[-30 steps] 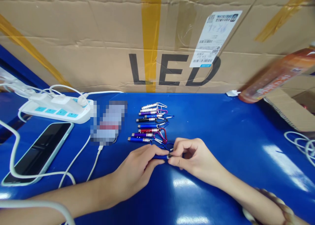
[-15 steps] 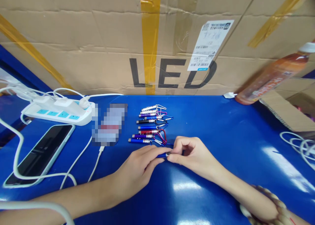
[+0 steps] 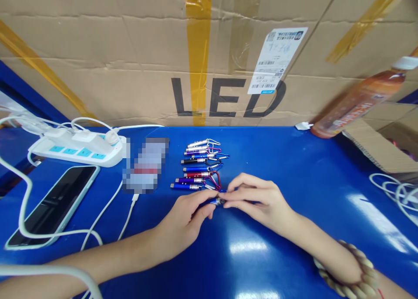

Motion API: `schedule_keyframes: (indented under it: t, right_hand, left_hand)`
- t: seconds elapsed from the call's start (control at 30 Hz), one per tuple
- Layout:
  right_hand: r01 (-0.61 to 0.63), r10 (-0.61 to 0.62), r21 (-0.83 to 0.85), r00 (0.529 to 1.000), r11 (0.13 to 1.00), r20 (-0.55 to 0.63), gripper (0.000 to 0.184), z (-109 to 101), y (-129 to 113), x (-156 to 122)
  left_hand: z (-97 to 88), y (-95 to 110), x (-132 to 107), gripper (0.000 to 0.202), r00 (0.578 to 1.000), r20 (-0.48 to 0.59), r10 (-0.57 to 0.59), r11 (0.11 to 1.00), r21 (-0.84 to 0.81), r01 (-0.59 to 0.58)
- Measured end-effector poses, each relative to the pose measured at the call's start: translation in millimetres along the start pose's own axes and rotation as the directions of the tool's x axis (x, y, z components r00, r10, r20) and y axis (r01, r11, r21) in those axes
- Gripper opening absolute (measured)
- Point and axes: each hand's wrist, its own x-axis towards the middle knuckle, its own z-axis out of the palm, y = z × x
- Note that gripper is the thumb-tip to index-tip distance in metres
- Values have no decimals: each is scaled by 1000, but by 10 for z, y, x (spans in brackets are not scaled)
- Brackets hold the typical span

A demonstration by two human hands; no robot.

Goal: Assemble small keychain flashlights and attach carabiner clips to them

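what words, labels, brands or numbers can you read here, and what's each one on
"LED": big black letters on the cardboard box.
Shipping label on that box: print and barcodes, too small and blurred to read.
Orange bottle: lettering too blurred to read.
Row of small metal tubes: tiny labels, too small to read.
Phone with the pixelated screen: nothing readable.
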Motion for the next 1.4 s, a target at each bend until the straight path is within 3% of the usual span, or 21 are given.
schedule_keyframes:
  t: [0.17, 0.33, 0.43, 0.67, 1.03, 1.4]
  right_hand:
    - [130, -105, -176, 984, 976, 145, 18, -74, -2, -3]
    - [179, -128, -213, 964, 961, 233, 24, -74, -44, -6]
    - [179, -128, -218, 965, 959, 229, 25, -44, -38, -18]
    - [88, -58, -134, 975, 987, 215, 23, 12, -40, -9]
    - [-180, 182, -25, 972, 983, 151, 23, 116, -74, -23]
    - [-245, 242, 4, 959, 969, 145, 22, 129, -60, -25]
  left_hand:
    - [0, -10, 6, 20, 994, 105, -31, 999, -24, 34]
    - [-5, -17, 7, 19, 984, 179, -12, 999, -42, 19]
    - [-15, -7, -4, 15, 982, 188, -20, 999, -43, 29]
    - [13, -23, -28, 13, 987, 153, 45, 998, -40, -39]
    - [65, -43, -48, 13, 999, 47, 9, 1000, -12, -9]
    - [63, -88, -38, 11, 999, 30, 13, 999, 40, -15]
